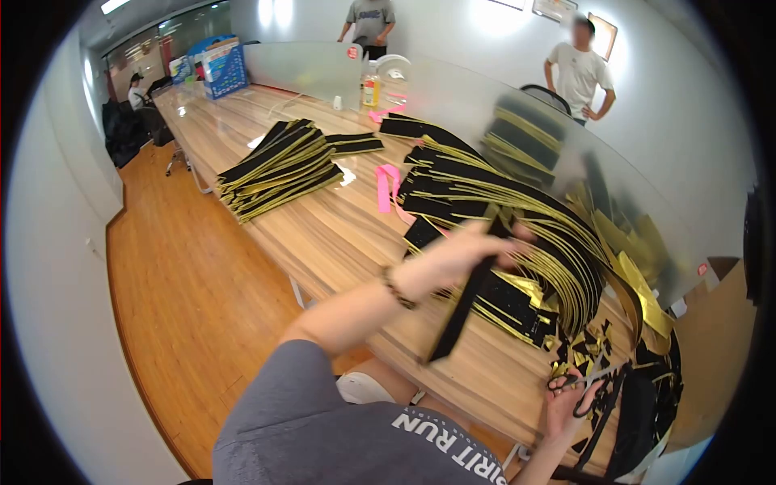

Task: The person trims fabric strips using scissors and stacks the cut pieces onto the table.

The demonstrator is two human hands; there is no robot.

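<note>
My left hand (477,250), somewhat blurred, is closed on a black strip (463,311) with yellow edges, which hangs down over the table's front part. Below and behind that hand spreads a large fanned pile of black and yellow strips (517,194). At the lower right my right hand (568,404) has its fingers in the handles of a pair of scissors (594,378), whose blades point up and right. Small black and gold scraps (594,343) lie beside the scissors. Farther left on the table rests a second stack of strips (283,170).
Pink ribbon (390,190) lies between the piles. A yellow bottle (371,90) and a blue box (224,69) stand farther back on the wooden table (323,267). Behind the frosted divider (453,101) are two people; another sits far left. A cardboard box (711,347) is at right.
</note>
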